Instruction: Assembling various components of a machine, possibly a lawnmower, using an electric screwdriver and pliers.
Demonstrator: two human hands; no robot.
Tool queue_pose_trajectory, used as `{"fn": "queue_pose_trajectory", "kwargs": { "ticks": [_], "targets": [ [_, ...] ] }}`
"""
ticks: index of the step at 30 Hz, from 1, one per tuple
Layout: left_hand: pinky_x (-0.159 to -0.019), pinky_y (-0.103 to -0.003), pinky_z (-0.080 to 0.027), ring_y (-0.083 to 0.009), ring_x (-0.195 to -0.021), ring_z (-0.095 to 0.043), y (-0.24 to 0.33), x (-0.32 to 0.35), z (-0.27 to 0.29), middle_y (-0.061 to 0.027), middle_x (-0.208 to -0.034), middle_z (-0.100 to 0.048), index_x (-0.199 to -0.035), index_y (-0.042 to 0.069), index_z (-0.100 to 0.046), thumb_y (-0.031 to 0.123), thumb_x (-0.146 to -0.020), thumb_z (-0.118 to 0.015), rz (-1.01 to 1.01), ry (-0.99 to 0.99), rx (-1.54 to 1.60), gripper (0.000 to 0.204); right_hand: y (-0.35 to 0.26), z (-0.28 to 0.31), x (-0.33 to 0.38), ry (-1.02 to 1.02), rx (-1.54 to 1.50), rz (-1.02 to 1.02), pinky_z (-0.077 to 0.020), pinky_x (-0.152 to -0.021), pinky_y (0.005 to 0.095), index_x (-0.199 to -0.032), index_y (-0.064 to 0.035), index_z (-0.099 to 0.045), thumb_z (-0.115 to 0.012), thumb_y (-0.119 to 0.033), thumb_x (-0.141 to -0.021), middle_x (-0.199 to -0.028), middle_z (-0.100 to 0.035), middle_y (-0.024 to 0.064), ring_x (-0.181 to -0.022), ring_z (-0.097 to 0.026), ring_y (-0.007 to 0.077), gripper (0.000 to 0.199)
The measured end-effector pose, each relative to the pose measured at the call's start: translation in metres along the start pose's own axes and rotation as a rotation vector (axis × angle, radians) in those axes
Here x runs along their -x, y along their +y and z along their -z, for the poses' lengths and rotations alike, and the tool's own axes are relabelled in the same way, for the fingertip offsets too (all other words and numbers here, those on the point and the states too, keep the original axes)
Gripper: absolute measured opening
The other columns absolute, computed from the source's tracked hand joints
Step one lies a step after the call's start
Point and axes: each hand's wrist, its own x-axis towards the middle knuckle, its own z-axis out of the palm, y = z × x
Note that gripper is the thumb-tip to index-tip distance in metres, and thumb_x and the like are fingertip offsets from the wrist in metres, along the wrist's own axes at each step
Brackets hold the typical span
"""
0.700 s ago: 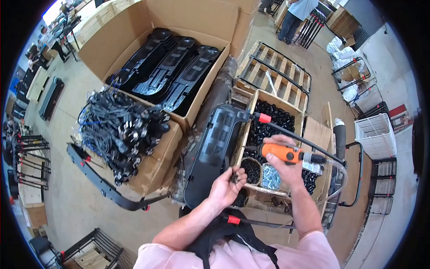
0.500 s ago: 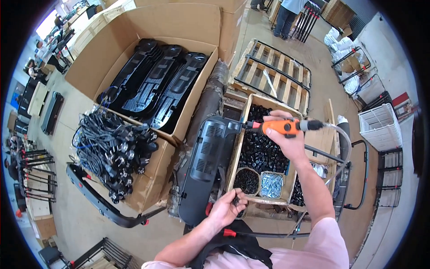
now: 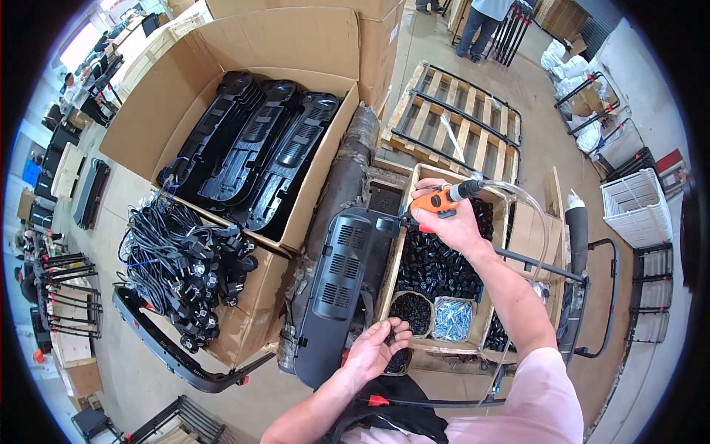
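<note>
Head view
Right hand: you gripped the orange driver over the panel's top end.
Left hand: fingers curled over small black parts; hold unclear.
Hidden: driver's tip, behind your hand.

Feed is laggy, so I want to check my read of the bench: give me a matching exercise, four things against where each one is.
Things:
1. orange power tool
2. black panel
3. silver screws
4. black cables

Places:
A. small tub inside the wooden crate
B. heaped on the left, beside the cardboard box
C. in the right hand
D. just left of the wooden crate

Pairs: 1-C, 2-D, 3-A, 4-B
</note>
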Motion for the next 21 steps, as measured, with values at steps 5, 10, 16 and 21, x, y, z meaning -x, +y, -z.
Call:
{"fn": "queue_pose_trajectory", "kwargs": {
  "ticks": [5, 10, 16, 21],
  "targets": [
    [-0.089, -0.038, -0.059, -0.0234, -0.100, -0.071, 0.006, -0.013, 0.010, -0.0088, -0.112, -0.071, -0.128, 0.004, -0.064, 0.026, -0.112, -0.056, -0.015, -0.036, -0.038, 0.028, -0.003, 0.000, 0.000, -0.003, 0.015, 0.000, -0.0559, -0.099, 0.0348, -0.127, -0.0039, -0.067, -0.082, -0.013, -0.086, -0.114, -0.075, 0.0076, -0.106, -0.070, 0.0154, 0.045],
    [-0.081, -0.035, -0.057, -0.0192, -0.092, -0.068, 0.012, -0.023, 0.015, -0.0038, -0.104, -0.069, -0.127, 0.004, -0.065, 0.024, -0.111, -0.058, -0.029, -0.062, -0.048, 0.026, -0.005, 0.004, -0.003, -0.023, 0.045, -0.020, -0.0559, -0.100, 0.0351, -0.127, -0.0041, -0.067, -0.082, -0.016, -0.085, -0.115, -0.076, 0.0092, -0.108, -0.071, 0.0173, 0.046],
    [-0.080, -0.031, -0.058, -0.0151, -0.088, -0.067, 0.022, -0.029, 0.001, -0.0037, -0.105, -0.069, -0.128, 0.004, -0.065, 0.020, -0.110, -0.059, -0.099, 0.055, -0.123, 0.025, -0.001, -0.001, -0.004, -0.039, 0.067, 0.025, -0.0559, -0.099, 0.0357, -0.125, -0.0047, -0.068, -0.082, -0.016, -0.086, -0.113, -0.075, 0.0081, -0.106, -0.071, 0.0171, 0.043],
    [-0.079, -0.029, -0.058, -0.0141, -0.086, -0.066, 0.024, -0.042, -0.005, -0.0023, -0.100, -0.069, -0.125, 0.005, -0.068, 0.019, -0.110, -0.059, -0.101, 0.050, -0.096, 0.022, -0.001, -0.002, -0.008, -0.049, 0.119, 0.041, -0.0557, -0.089, 0.0324, -0.110, -0.0045, -0.071, -0.082, -0.020, -0.083, -0.097, -0.075, 0.0043, -0.092, -0.070, 0.0141, 0.032]
  ]
}}
